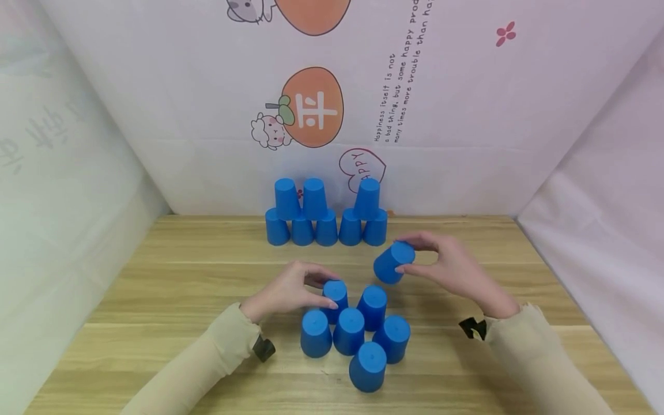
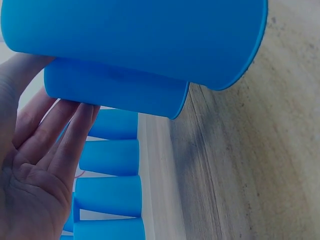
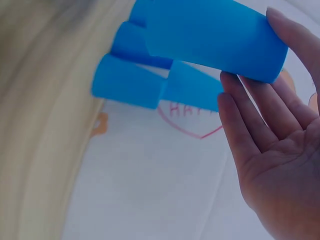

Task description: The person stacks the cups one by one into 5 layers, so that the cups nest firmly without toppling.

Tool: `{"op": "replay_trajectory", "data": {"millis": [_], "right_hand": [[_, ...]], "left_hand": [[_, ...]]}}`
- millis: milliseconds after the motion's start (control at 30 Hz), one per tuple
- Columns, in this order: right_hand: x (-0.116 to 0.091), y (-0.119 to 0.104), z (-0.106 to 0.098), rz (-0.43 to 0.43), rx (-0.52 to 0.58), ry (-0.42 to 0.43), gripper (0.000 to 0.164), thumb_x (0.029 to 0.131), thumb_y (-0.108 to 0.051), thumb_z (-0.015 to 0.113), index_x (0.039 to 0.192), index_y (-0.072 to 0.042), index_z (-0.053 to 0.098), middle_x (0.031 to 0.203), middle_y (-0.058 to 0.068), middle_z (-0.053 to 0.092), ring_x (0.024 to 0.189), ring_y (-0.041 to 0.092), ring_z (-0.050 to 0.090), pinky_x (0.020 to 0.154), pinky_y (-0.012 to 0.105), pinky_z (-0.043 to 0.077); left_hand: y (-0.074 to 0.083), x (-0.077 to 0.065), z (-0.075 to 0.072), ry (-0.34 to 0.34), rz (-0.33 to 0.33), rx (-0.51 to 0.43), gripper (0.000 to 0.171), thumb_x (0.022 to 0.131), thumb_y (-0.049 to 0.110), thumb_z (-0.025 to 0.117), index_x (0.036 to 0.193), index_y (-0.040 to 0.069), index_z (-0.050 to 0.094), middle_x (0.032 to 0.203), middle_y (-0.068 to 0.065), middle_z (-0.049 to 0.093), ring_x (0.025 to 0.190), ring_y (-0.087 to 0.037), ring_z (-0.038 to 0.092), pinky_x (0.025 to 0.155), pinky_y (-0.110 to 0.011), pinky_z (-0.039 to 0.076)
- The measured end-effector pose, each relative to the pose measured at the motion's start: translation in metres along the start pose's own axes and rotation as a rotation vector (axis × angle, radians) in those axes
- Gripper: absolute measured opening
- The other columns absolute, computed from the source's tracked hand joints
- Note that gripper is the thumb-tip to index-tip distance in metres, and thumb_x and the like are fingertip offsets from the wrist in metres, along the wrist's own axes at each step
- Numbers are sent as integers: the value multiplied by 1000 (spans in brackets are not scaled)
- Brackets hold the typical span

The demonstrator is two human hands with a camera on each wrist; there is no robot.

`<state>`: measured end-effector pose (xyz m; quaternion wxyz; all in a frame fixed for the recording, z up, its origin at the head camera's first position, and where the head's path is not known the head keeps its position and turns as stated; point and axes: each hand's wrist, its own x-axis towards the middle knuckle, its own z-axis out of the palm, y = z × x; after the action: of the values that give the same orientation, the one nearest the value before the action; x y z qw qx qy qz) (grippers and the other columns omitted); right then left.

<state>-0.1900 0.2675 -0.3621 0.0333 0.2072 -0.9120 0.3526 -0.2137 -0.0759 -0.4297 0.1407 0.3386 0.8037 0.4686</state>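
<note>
My right hand (image 1: 453, 268) pinches a blue cup (image 1: 391, 265) near its closed end, thumb on one side and fingers on the other. That cup is upside down, tilted and off the table in the right wrist view. With thumb and fingers, my left hand (image 1: 293, 291) grips another upside-down blue cup (image 1: 334, 293) at the back left of a near group. Close around it stand a left cup (image 1: 316, 334), a middle cup (image 1: 349, 332), a back right cup (image 1: 372, 308), a right cup (image 1: 392, 340) and a front cup (image 1: 368, 369).
At the back, a row of upside-down cups (image 1: 327, 229) stands along the wall, with a second tier (image 1: 314, 199) on top. There is a gap in that upper tier left of its right cup (image 1: 367, 199). White printed cloth (image 1: 207, 115) hangs behind the wooden table (image 1: 181, 276).
</note>
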Motion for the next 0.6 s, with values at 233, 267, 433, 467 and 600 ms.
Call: {"op": "replay_trajectory", "data": {"millis": [233,267,433,467,600], "right_hand": [[33,-21,5,-43,9,15,57,82,-39,87,130,-15,69,131,8,67,123,32,61,100,61,47],[38,-23,5,-55,11,24,56,81,-37,88,130,-15,69,131,7,67,123,31,60,101,61,46],[62,-38,2,-121,21,79,54,80,-33,90,127,-14,71,129,6,68,122,28,61,102,58,47],[67,-40,0,-138,23,93,53,80,-32,90,127,-14,71,129,6,68,121,27,62,101,56,48],[89,-52,-8,-194,24,159,52,80,-31,90,125,-12,72,127,6,69,121,26,61,102,53,48]], "left_hand": [[1,0,-1,-3,-10,0,48,84,38,86,125,18,72,115,14,71,105,-6,67,92,-33,55],[1,0,-1,-4,-16,-1,47,84,38,86,125,18,72,115,14,70,105,-6,67,92,-33,55],[2,-1,0,-8,-34,-9,47,84,38,86,125,18,72,115,13,71,105,-6,67,92,-32,55],[2,-1,0,-8,-37,-8,47,84,38,86,125,18,72,115,13,71,105,-6,67,91,-32,55],[2,-1,0,-6,-45,1,47,84,38,86,125,19,72,115,13,71,105,-6,67,91,-31,55]]}}
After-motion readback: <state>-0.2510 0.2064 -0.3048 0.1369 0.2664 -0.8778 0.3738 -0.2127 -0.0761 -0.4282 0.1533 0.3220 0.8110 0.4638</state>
